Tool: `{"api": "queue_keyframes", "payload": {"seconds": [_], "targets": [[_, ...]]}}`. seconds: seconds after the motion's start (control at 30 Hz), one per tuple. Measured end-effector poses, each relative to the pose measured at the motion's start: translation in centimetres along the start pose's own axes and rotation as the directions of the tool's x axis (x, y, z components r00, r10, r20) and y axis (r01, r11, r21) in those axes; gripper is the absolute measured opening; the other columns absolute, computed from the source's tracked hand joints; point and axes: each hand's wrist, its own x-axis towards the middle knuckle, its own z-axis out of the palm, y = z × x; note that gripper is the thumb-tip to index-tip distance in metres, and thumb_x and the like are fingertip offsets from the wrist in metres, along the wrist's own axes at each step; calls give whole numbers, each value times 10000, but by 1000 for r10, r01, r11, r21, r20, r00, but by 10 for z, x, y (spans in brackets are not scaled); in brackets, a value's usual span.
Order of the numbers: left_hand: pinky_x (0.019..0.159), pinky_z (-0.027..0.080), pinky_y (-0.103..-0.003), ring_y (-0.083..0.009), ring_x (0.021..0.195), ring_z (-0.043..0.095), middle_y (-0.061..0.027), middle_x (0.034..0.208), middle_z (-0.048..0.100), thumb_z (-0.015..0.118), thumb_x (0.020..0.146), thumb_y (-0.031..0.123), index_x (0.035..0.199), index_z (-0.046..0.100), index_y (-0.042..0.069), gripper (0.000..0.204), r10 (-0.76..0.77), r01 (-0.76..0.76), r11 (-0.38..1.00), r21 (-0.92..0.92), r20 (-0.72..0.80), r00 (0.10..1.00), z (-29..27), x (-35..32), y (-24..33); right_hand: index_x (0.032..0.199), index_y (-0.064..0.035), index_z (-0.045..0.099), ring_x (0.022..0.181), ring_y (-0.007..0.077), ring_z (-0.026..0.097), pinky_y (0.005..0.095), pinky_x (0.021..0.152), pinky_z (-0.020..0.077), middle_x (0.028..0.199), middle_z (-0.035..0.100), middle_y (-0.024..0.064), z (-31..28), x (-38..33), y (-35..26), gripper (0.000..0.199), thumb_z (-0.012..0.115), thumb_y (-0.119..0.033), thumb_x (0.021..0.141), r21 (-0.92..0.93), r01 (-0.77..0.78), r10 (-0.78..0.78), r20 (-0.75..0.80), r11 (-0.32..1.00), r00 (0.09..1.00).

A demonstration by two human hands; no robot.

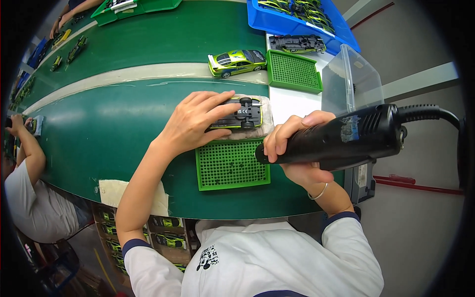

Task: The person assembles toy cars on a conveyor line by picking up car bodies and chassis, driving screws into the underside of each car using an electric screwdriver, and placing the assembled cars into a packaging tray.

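Note:
A toy car (pixel 246 114) lies wheels up, its black underside showing, in a pale padded holder (pixel 267 116). My left hand (pixel 190 119) lies over its left part, fingers across the far side and thumb along the near side, holding it. My right hand (pixel 289 133) is wrapped round a black electric screwdriver (pixel 341 138), which slants down to the left. Its tip is hidden from view, just right of the holder. Below the holder sits a green perforated tray (pixel 233 187) with a few small dark pieces, perhaps screws.
Beyond the holder stands an upright lime-green toy car (pixel 237 63). A second green tray (pixel 294 72), an overturned car (pixel 297 43), a blue bin (pixel 255 17) of cars and a clear plastic box (pixel 366 79) are at right. The screwdriver's cord (pixel 448 114) trails right. Another person (pixel 49 208) works at left.

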Motion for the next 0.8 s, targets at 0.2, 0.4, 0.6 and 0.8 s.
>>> {"api": "queue_keyframes", "payload": {"seconds": [0.2,0.4,0.6,0.8], "targets": [[850,399,-373,-283,977,506,-93,1156,502,739,559,334,1159,448,101,706,-64,52,994,-97,-120,991,-5,-4,-11,1043,-113,271,465,179,491,289,458,449,634,462,80,1,-2,6,764,518,-686,603,-31,-53,54,42,998,998],[894,382,-384,-292,1012,497,-131,1174,478,757,533,340,1257,345,97,868,-245,247,886,-393,55,968,-7,-17,-23,1034,-116,271,465,175,495,286,449,446,634,465,76,0,1,8,757,523,-684,601,-25,-51,54,116,998,992],[976,320,-377,-252,1113,439,-102,1238,434,772,517,329,1277,312,108,915,-326,310,753,-580,81,942,-7,-33,-31,1033,-119,274,472,175,499,287,458,449,638,468,76,-5,-2,11,765,524,-690,589,-25,-55,58,145,998,988],[976,318,-380,-252,1116,437,-97,1241,436,771,526,311,1274,319,105,898,-302,296,769,-566,86,949,-10,-33,-32,1036,-122,280,486,180,504,293,472,451,644,471,77,-5,-2,8,768,527,-690,582,-35,-101,105,144,994,984]]}}
